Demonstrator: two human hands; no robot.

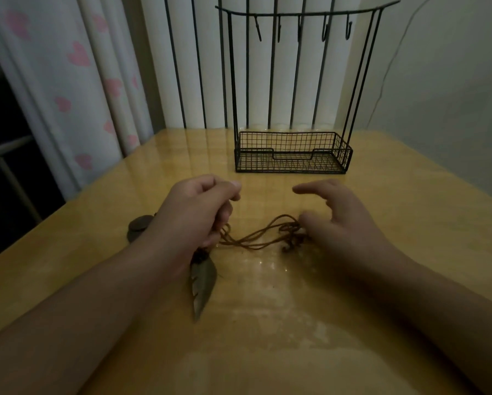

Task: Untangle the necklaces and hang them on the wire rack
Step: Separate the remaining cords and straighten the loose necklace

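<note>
Brown cord necklaces [256, 238] lie tangled on the wooden table [267, 323] between my hands. My left hand [199, 206] is closed around one end of the cords, and a metal feather pendant [202, 286] hangs below its wrist. Just right of the knotted bunch of cord [293, 236], my right hand [341, 218] hovers with its fingers spread and curved; its fingertips are at the bunch. The black wire rack [293, 151] stands at the back of the table, with several empty hooks [324, 29] along its top bar.
Dark round wooden pieces [139, 225] lie on the table just left of my left wrist. A curtain with pink hearts [76, 81] hangs at the left, and a white radiator with dark bars [204, 67] is behind the rack. The table's left edge is close to my left arm.
</note>
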